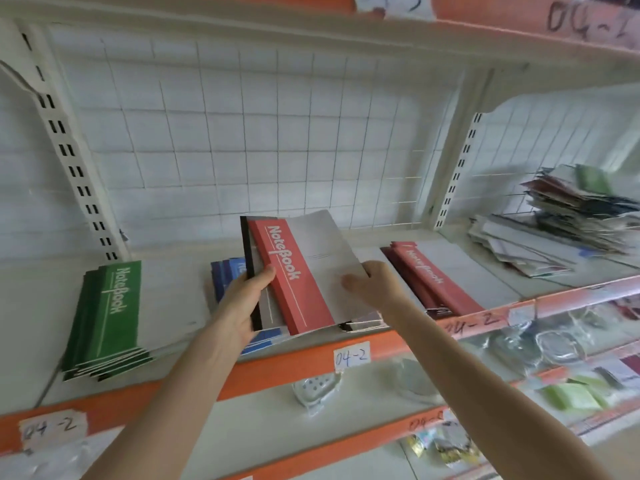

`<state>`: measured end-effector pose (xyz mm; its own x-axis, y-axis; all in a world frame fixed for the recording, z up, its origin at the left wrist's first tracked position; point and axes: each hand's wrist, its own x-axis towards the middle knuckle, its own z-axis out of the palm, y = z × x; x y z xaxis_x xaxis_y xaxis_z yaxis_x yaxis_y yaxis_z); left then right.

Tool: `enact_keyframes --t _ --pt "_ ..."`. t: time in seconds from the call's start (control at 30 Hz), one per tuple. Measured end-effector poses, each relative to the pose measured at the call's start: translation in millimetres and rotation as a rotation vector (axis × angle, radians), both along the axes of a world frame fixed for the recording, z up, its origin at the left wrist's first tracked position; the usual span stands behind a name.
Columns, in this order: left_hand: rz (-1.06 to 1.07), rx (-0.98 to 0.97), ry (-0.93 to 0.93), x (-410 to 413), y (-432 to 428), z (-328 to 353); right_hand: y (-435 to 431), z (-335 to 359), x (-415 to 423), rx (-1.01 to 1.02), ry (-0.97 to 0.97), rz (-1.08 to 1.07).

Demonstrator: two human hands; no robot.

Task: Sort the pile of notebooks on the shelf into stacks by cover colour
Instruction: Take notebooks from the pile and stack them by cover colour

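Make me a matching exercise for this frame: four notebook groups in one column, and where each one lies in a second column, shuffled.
Groups
1. green stack
2. blue stack
3. red stack
4. mixed pile

Places
A. far right, past the slotted upright
B. under and behind the held notebooks gripped by the left hand and right hand
C. left end of the shelf
D. on the shelf just right of the right hand

Pairs: 1-C, 2-B, 3-D, 4-A
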<state>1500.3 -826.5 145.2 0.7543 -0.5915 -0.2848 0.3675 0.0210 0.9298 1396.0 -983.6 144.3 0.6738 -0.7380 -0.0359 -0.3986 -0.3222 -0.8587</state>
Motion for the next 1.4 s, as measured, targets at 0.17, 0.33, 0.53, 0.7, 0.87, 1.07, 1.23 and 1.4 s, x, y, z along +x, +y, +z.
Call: enact_keyframes --t 0.17,0.33,0.53,0.7,0.87,1.07,1.23,1.4 --pt "-0.053 0.018 0.008 -38.1 -64.6 -6.9 -70.0 -3.9 -58.8 -0.078 0.064 -0.137" --pt "-0.092 -0.014 0.067 -74.3 -109.3 -10.9 -130.6 -5.7 -107.4 -0.023 -0.038 -0.277" --pt "-0.02 0.043 0.025 -103.4 -134.9 -18.1 -189.8 -14.9 -142.3 -0.191 0.092 -0.341" --pt "0.04 0.1 -0.01 -108.4 -133.9 -22.5 -205.7 -29.7 -147.8 -0.33 0.335 -0.336" --pt "0.102 0.14 -0.106 -108.3 -128.0 -21.1 -199.2 -37.0 -147.2 -0.511 0.482 -0.27" --pt "0.192 0.341 -0.493 -86.7 -132.7 -23.0 -174.2 -34.1 -131.4 -0.665 0.422 -0.065" --pt "0.038 1.033 -1.069 -85.7 -133.3 -28.5 -151.4 -36.7 -118.6 -0.692 0.366 0.072" --pt "-0.222 1.054 -1.29 -118.9 -138.3 -41.7 -144.9 -40.4 -112.1 -0.696 0.313 0.117"
